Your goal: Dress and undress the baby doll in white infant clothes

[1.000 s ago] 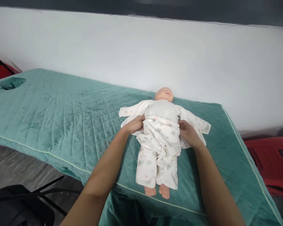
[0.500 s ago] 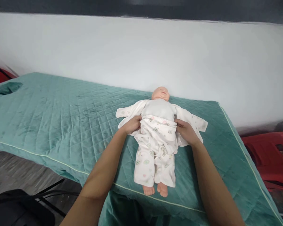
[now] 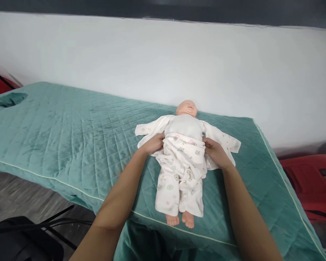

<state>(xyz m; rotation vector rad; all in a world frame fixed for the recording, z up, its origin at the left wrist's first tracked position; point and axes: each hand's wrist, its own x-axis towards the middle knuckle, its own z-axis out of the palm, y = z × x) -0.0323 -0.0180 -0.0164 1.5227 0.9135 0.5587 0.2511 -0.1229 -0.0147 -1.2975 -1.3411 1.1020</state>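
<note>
Doll [image 3: 184,125], face-up on green bed [image 3: 70,130], both hands [image 3: 154,144] [image 3: 216,152] pinching its printed trousers [image 3: 183,154] at the waist

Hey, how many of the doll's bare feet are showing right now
2. One bare foot pokes out below the printed trousers at the picture's left, the other foot just right of it.
</note>
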